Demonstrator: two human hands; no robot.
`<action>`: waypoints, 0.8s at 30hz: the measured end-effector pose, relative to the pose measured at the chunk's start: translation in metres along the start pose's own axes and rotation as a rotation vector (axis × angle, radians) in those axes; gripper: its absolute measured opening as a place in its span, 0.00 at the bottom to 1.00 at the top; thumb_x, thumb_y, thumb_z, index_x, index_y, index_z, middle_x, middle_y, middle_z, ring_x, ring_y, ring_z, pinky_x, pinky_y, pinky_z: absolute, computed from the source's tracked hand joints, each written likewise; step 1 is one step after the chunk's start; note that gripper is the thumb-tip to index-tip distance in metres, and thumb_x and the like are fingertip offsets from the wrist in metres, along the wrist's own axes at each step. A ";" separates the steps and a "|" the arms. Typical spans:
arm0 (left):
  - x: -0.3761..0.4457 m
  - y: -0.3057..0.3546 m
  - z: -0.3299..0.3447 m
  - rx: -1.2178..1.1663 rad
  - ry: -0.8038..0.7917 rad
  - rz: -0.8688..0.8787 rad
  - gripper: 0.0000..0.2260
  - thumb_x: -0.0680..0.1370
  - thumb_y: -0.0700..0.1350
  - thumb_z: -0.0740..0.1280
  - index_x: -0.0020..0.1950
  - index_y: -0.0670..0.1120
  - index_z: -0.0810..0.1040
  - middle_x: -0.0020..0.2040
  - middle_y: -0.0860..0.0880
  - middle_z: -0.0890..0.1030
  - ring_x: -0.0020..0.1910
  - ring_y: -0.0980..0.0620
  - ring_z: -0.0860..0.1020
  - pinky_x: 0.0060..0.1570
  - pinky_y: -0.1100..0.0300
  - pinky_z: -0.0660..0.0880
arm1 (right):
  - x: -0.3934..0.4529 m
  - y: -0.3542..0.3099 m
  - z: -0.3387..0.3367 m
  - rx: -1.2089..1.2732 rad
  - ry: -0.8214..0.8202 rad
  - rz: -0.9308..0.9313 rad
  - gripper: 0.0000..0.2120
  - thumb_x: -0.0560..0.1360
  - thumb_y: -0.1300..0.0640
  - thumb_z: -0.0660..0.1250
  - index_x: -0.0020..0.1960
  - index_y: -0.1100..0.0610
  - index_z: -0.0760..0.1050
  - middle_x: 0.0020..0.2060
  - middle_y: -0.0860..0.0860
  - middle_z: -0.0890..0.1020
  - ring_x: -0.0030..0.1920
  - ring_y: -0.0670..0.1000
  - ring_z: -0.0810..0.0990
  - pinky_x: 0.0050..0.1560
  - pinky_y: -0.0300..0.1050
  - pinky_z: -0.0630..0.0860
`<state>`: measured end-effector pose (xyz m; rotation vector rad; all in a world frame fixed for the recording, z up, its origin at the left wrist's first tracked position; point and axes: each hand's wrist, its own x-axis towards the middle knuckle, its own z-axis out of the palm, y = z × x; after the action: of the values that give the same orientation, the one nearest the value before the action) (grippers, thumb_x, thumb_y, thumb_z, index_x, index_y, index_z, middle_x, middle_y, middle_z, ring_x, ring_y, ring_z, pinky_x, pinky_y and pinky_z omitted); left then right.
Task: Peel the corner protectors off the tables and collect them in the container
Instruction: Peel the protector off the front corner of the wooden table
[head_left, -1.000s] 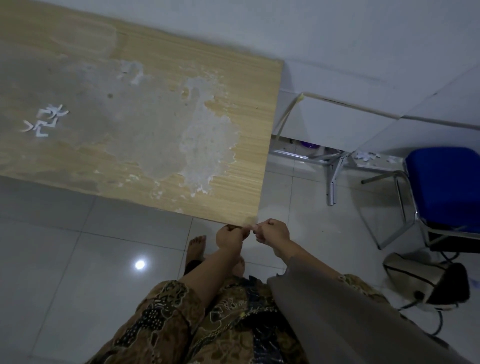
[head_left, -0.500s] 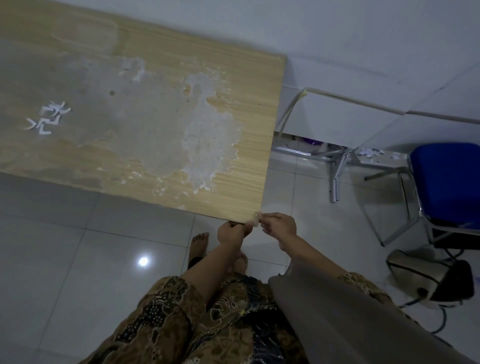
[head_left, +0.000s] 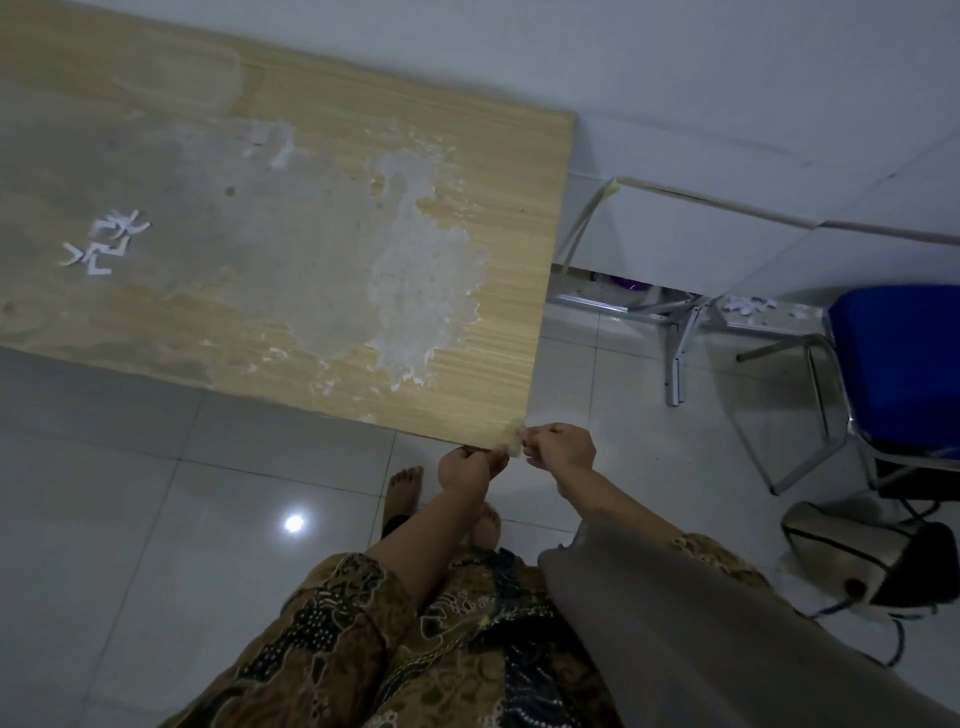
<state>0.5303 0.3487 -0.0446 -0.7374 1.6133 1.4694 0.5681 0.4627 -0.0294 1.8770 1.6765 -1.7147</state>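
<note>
- Head view: at the wooden table's (head_left: 291, 218) near corner, lower centre of the frame, the right hand (head_left: 563, 447) pinches a pale corner protector (head_left: 514, 448).
- Left hand (head_left: 465, 467), fingers curled, grips the table edge beside it.
- White peeled pieces (head_left: 104, 241) lie at left on the tabletop.

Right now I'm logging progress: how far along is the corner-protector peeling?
Done: a few white peeled pieces lie on the wooden table. In hand: left hand and right hand pinch the translucent protector at the near corner. Left: collecting; no container visible.
</note>
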 end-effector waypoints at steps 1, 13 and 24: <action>0.000 0.001 -0.001 -0.005 -0.006 0.001 0.09 0.74 0.32 0.69 0.53 0.31 0.79 0.51 0.36 0.81 0.51 0.40 0.80 0.58 0.47 0.77 | 0.001 -0.002 -0.003 0.007 -0.040 0.012 0.06 0.69 0.60 0.77 0.39 0.61 0.82 0.35 0.56 0.85 0.34 0.49 0.83 0.36 0.40 0.81; -0.009 0.007 -0.009 -0.103 -0.168 -0.028 0.12 0.76 0.35 0.67 0.57 0.29 0.76 0.46 0.39 0.80 0.44 0.47 0.79 0.52 0.58 0.78 | -0.006 0.006 -0.014 0.139 -0.384 0.061 0.11 0.73 0.62 0.73 0.54 0.63 0.79 0.51 0.59 0.83 0.51 0.55 0.81 0.53 0.45 0.79; -0.003 0.004 0.001 0.179 -0.040 0.121 0.08 0.76 0.37 0.67 0.52 0.32 0.79 0.45 0.39 0.79 0.44 0.44 0.77 0.48 0.50 0.75 | 0.001 0.002 0.005 -0.126 -0.138 0.045 0.06 0.74 0.59 0.71 0.48 0.62 0.82 0.48 0.60 0.84 0.51 0.57 0.83 0.57 0.51 0.80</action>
<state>0.5291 0.3497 -0.0400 -0.5146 1.7576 1.3926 0.5663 0.4592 -0.0324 1.6876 1.6366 -1.6398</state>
